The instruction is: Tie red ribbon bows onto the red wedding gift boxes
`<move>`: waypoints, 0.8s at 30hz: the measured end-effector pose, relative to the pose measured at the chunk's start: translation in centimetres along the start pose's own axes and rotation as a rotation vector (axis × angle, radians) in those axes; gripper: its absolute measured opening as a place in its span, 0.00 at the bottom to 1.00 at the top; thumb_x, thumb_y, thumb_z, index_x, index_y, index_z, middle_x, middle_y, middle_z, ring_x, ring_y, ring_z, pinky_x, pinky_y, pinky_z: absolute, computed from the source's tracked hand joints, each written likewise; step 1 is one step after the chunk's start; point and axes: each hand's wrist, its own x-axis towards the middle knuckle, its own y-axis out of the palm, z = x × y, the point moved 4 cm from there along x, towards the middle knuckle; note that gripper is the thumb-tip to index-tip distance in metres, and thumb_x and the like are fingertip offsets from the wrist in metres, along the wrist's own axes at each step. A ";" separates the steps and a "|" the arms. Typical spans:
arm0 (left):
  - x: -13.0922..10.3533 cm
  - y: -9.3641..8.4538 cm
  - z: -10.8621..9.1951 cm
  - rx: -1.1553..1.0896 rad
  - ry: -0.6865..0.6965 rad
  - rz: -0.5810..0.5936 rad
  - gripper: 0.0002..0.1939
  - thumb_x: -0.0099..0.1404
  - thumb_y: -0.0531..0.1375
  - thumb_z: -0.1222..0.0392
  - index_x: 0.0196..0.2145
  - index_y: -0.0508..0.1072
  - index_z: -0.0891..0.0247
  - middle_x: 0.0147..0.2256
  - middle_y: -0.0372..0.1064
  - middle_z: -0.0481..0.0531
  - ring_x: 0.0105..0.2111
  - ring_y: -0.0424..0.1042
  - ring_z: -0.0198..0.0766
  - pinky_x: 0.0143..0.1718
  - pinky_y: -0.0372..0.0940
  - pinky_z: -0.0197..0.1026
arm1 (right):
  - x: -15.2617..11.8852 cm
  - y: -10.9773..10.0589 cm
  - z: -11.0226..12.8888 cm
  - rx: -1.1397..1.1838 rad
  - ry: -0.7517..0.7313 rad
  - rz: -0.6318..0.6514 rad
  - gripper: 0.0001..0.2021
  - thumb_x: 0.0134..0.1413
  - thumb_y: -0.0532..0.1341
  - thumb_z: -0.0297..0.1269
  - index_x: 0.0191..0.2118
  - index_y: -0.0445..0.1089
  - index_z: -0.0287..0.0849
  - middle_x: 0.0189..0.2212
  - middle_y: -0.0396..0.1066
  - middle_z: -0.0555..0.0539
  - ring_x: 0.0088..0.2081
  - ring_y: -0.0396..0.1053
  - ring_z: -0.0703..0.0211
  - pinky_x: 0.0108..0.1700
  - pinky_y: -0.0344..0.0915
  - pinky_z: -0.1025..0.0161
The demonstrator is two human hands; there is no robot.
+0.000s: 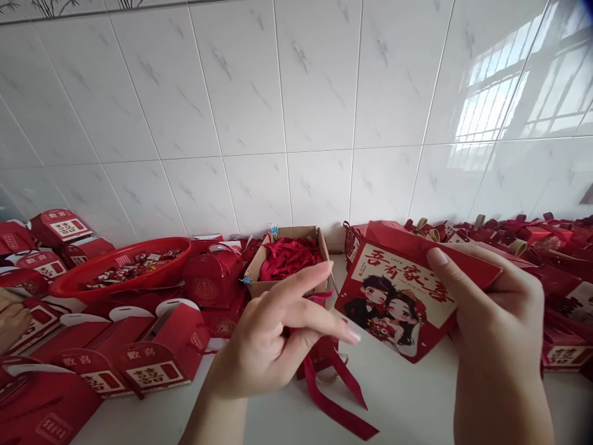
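Observation:
My right hand (491,309) grips a red wedding gift box (393,303), thumb on its front and fingers behind. The box is tilted, and its front carries a cartoon couple and gold lettering. Just left of it is my left hand (282,334), index finger stretched out and the other fingers partly bent, with no held thing visible. Behind and below that hand, partly hidden, a small red box (319,355) stands on the white counter. Dark red ribbon tails (336,411) trail from there toward me.
A cardboard box (252,272) of red ribbons stands by the tiled wall. Left of it are a red basin (65,287) of small packets and several red gift boxes (162,352). Another person's hand (12,321) shows at the left edge. More red boxes (565,315) crowd the right.

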 end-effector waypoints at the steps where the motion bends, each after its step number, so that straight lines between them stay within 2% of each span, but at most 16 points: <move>1: 0.0 0.1 -0.2 -0.022 0.023 0.025 0.41 0.62 0.55 0.80 0.67 0.48 0.53 0.37 0.79 0.49 0.36 0.79 0.38 0.43 0.75 0.40 | -0.2 0.2 0.4 -0.012 -0.046 0.041 0.08 0.46 0.71 0.39 0.35 0.79 0.46 0.24 0.75 0.51 0.25 0.72 0.61 0.25 0.69 0.68; 4: 0.0 0.3 -0.6 -0.072 0.069 0.064 0.39 0.64 0.54 0.80 0.67 0.49 0.57 0.36 0.80 0.52 0.35 0.79 0.37 0.42 0.74 0.38 | -1.1 0.9 1.7 -0.022 -0.181 0.214 0.05 0.50 0.68 0.33 0.35 0.78 0.48 0.26 0.77 0.52 0.24 0.73 0.62 0.24 0.71 0.68; 7: -0.1 0.6 -0.9 -0.112 0.115 0.061 0.37 0.64 0.54 0.80 0.66 0.51 0.59 0.37 0.79 0.54 0.36 0.79 0.36 0.43 0.72 0.37 | -2.3 1.9 3.1 -0.016 -0.318 0.428 0.10 0.53 0.65 0.27 0.40 0.77 0.48 0.28 0.77 0.52 0.24 0.74 0.62 0.24 0.72 0.70; 9: -0.1 0.8 -1.0 -0.170 0.128 0.031 0.35 0.65 0.54 0.80 0.66 0.52 0.59 0.37 0.79 0.55 0.38 0.78 0.37 0.43 0.73 0.37 | -3.0 2.4 3.6 -0.023 -0.372 0.542 0.13 0.54 0.63 0.25 0.43 0.76 0.47 0.32 0.78 0.50 0.29 0.76 0.61 0.29 0.74 0.69; 13: 0.1 1.2 -0.8 -0.267 0.101 -0.024 0.33 0.65 0.55 0.78 0.65 0.55 0.60 0.36 0.80 0.53 0.35 0.79 0.36 0.40 0.74 0.37 | -4.0 3.4 4.2 -0.001 -0.500 0.684 0.14 0.54 0.61 0.21 0.45 0.74 0.40 0.38 0.78 0.45 0.38 0.76 0.60 0.39 0.75 0.70; 16: 0.2 1.5 -0.6 -0.250 0.077 -0.026 0.32 0.65 0.55 0.77 0.64 0.56 0.61 0.35 0.80 0.52 0.33 0.78 0.34 0.41 0.74 0.35 | -4.4 3.8 4.3 0.012 -0.551 0.702 0.14 0.54 0.61 0.20 0.45 0.74 0.38 0.39 0.78 0.43 0.37 0.76 0.62 0.38 0.74 0.71; 21: 0.1 1.6 -0.5 -0.264 0.073 -0.033 0.30 0.67 0.55 0.75 0.63 0.57 0.60 0.34 0.80 0.51 0.31 0.79 0.34 0.39 0.74 0.35 | -4.3 4.1 4.1 0.028 -0.480 0.702 0.12 0.55 0.61 0.22 0.44 0.74 0.39 0.39 0.78 0.44 0.33 0.74 0.64 0.33 0.73 0.71; 24: 0.2 1.7 -0.5 -0.342 0.017 -0.032 0.30 0.67 0.55 0.75 0.64 0.55 0.59 0.34 0.79 0.51 0.33 0.79 0.35 0.39 0.74 0.35 | -4.3 4.0 4.1 0.039 -0.502 0.725 0.12 0.56 0.60 0.22 0.44 0.74 0.38 0.39 0.77 0.44 0.36 0.75 0.63 0.36 0.73 0.71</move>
